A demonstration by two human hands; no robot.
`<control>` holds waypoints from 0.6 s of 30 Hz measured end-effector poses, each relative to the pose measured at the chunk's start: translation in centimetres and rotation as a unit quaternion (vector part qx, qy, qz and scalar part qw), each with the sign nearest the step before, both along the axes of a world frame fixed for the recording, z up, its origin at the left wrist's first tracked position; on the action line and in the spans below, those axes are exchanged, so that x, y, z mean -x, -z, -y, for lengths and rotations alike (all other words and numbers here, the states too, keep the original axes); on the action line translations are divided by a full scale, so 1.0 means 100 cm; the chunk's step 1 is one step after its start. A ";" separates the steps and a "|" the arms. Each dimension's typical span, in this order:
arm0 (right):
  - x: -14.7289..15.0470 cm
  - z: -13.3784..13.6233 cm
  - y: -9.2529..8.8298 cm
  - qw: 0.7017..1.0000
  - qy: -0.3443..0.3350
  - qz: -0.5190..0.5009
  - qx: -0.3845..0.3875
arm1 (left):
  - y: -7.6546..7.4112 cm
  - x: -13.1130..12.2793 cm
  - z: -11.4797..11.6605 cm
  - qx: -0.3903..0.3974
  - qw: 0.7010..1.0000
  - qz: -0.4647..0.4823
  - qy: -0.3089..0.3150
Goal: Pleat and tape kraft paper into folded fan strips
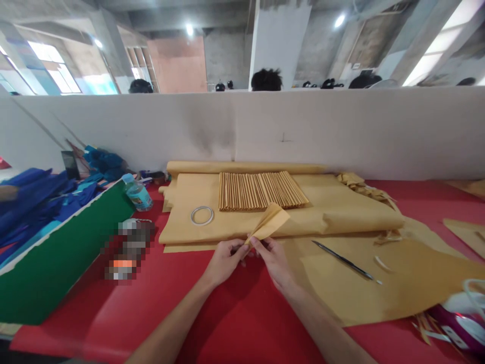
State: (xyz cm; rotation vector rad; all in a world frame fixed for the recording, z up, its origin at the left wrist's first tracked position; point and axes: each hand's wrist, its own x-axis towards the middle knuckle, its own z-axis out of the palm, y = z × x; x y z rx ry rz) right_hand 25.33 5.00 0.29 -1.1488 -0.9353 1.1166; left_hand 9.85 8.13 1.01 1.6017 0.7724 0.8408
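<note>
Between my two hands is a piece of brown kraft paper (273,220), gathered in folds at the near end and fanned out at the far end. My left hand (227,260) pinches the gathered end from the left. Close against it, my right hand (271,255) grips the same end with thumb and fingers. Just beyond the hands lies a pleated brown paper piece (257,191) with many narrow upright folds. It rests on a large brown paper sheet (182,217). A roll of tape (202,216) lies flat on that sheet, left of the pleats.
A pen-like tool (343,260) lies on brown paper at right. A purple-and-white iron (460,321) stands at the lower right. Left are a plastic bottle (138,194), a green panel (71,247) and blue fabric (34,202). A white partition (151,131) rises behind the red table (151,308).
</note>
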 end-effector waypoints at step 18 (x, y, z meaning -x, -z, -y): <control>0.000 -0.001 0.006 1.000 -0.003 0.004 -0.001 | 0.001 0.000 -0.002 0.046 0.999 0.029 0.004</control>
